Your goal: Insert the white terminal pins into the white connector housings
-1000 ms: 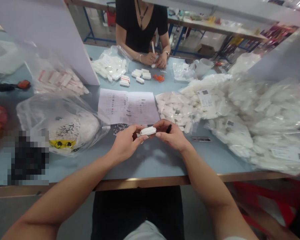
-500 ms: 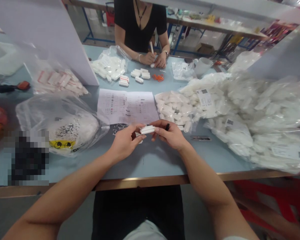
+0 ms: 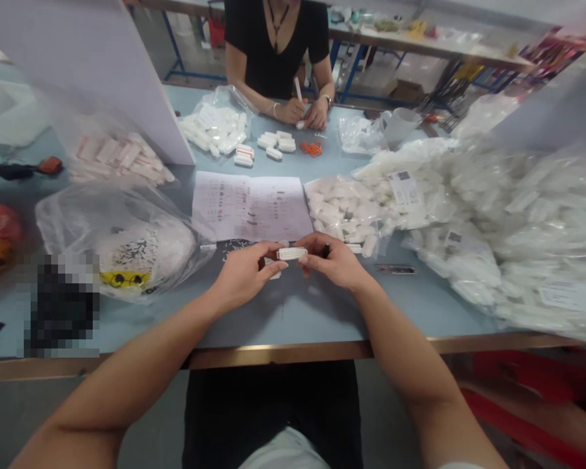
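Note:
A white plastic connector housing (image 3: pixel 293 253) is held level between both hands, its face with rows of small openings turned toward me. My left hand (image 3: pixel 246 273) pinches its left end between thumb and fingers. At the right end, my right hand (image 3: pixel 334 262) grips it the same way, with a slim black object (image 3: pixel 326 250) tucked among its fingers; what that is I cannot make out. Small white pins (image 3: pixel 234 246) lie scattered behind my left hand. Just beyond the hands a printed sheet (image 3: pixel 253 207) lies flat on the table.
Clear bags of white connector housings (image 3: pixel 346 205) crowd the right side. Small snips (image 3: pixel 395 268) lie right of my hand. A clear bag with small black and white pieces (image 3: pixel 143 257) stands left. Across the table a co-worker (image 3: pixel 278 58) holds a white pen over a small part.
The connector housing has been turned in my fingers, so its face with the rows of openings now shows instead of its ribbed side. Both hands keep their hold.

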Tool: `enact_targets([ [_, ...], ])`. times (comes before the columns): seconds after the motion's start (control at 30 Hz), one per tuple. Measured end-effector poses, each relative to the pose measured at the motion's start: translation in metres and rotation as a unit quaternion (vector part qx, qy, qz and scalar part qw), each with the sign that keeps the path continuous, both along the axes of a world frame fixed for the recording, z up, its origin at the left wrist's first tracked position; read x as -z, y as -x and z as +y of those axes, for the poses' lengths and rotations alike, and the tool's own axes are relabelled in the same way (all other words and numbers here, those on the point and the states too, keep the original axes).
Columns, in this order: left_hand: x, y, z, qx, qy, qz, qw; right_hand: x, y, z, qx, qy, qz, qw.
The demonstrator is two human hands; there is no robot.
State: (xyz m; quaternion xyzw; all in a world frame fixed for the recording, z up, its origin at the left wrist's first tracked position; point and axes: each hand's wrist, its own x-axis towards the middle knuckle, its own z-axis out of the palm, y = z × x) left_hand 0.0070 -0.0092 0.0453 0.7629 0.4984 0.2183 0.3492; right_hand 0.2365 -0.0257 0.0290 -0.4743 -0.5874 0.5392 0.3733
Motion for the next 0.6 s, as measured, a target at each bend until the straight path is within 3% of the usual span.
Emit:
enact_targets([
  [0.1, -0.008, 0.011, 0.01, -0.03, -0.03, 0.02, 0.999, -0.007, -0.01, -0.001, -0.02, 0.003, -0.054, 0.998],
  [0.23, -0.015, 0.03, 0.028, -0.082, -0.11, 0.106, 0.985, -0.011, -0.022, 0.0, -0.116, 0.006, -0.16, 0.98],
  [0.43, -0.009, 0.044, 0.04, 0.065, -0.086, 0.276, 0.955, -0.004, -0.017, 0.003, -0.229, -0.019, -0.241, 0.943],
  [0.6, -0.003, 0.043, 0.036, 0.158, -0.097, 0.316, 0.93, -0.002, -0.01, 0.003, -0.241, -0.029, -0.268, 0.932],
])
